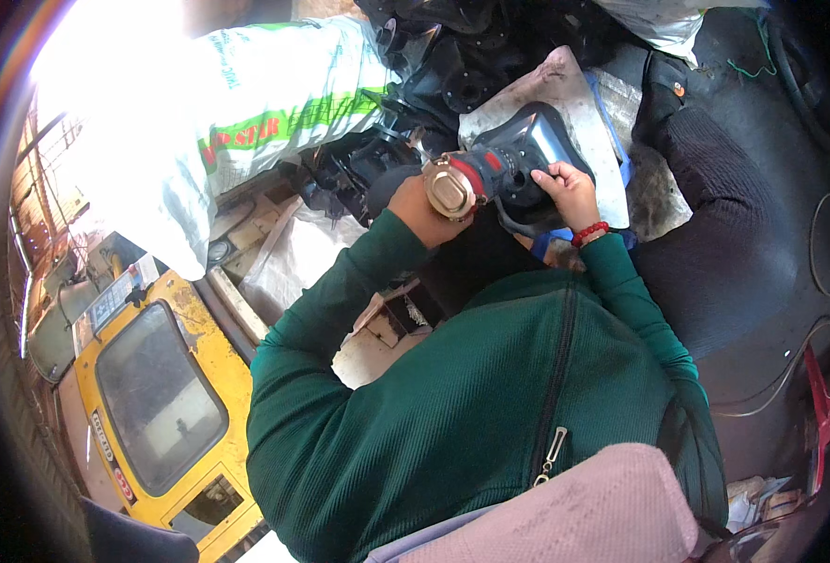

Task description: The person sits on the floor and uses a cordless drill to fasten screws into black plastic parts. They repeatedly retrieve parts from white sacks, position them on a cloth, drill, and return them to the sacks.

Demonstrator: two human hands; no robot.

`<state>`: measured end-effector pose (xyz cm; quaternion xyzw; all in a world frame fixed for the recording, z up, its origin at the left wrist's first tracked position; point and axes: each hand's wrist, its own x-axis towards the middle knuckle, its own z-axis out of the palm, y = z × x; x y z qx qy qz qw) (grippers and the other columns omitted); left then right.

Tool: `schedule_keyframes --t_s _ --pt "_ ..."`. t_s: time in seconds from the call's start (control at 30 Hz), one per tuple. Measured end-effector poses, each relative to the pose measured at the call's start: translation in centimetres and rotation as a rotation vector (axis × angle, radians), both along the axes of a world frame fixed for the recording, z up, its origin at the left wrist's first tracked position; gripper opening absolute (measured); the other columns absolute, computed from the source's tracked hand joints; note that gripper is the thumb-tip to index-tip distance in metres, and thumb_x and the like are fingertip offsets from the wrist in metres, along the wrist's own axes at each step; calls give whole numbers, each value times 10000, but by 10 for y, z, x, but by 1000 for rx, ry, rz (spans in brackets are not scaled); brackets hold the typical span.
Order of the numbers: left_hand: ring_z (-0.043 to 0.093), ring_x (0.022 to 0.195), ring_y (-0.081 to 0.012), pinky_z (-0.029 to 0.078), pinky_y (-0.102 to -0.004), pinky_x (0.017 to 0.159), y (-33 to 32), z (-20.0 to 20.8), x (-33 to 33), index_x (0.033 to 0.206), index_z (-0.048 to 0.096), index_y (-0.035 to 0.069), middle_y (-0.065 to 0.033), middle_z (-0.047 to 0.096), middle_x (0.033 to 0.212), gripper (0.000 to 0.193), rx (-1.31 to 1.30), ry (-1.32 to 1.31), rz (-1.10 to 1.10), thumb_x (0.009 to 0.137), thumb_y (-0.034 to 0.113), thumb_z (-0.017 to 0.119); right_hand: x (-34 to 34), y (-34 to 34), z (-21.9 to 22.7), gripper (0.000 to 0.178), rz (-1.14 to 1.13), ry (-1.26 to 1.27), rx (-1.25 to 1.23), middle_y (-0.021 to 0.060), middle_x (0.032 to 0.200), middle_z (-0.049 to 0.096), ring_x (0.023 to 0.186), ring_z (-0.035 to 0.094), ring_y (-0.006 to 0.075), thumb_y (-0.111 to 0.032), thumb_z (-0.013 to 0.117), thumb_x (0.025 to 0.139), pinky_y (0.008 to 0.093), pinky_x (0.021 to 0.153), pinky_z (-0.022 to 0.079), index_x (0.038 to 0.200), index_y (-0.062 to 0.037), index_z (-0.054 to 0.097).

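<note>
My left hand [419,211] is wrapped round a power drill [462,183] with a red and dark body and a tan, oval rear end. Its front points toward a glossy black moulded plastic part [548,136] resting over my lap; whether the tip touches it is hidden. At the near side of that part, my right hand [570,192], with a red bead bracelet at the wrist, closes thumb and fingers on the part's edge. Beneath the part lies a stained whitish cloth [490,117].
A heap of black plastic parts [452,66] lies ahead. Left of it sits a large white and green sack [283,103]. A yellow machine panel with a dark window [161,394] stands at the lower left. A cable [790,361] and red metal frame [828,413] are at the right.
</note>
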<state>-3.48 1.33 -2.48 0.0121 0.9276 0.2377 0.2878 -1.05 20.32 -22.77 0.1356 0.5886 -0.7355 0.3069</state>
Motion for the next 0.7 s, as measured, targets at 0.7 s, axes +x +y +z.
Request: schedule_keyframes --t_s 0.7 --pt "647 799 -324 530 -402 746 2 3 205 1148 563 171 -155 657 853 573 9 29 173 665 459 675 -28 2 64 266 5 -15 34 -86 513 365 379 276 33 -336 707 776 212 351 181 676 -139 559"
